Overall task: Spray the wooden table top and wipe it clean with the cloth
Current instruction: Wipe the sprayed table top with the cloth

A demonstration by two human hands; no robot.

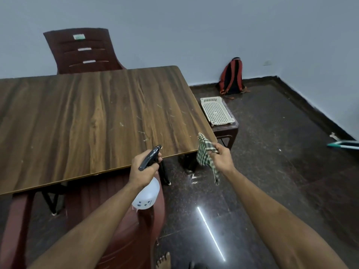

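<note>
The wooden table top (83, 117) fills the left and middle of the view, with pale smears and crumbs near its right front corner. My left hand (142, 170) grips a spray bottle (146, 195) by its black trigger head, nozzle pointing over the table's front edge; the white bottle body hangs below the hand. My right hand (221, 156) holds a green-and-white checked cloth (205, 152) just off the table's right front corner, the cloth dangling down.
A dark red plastic chair (85, 51) stands behind the table and another (120, 216) sits under its front edge. A stool with a white perforated tray (216, 110) is to the table's right. A red-black backpack (233, 78) leans on the wall. My bare foot (164, 261) is on the dark floor.
</note>
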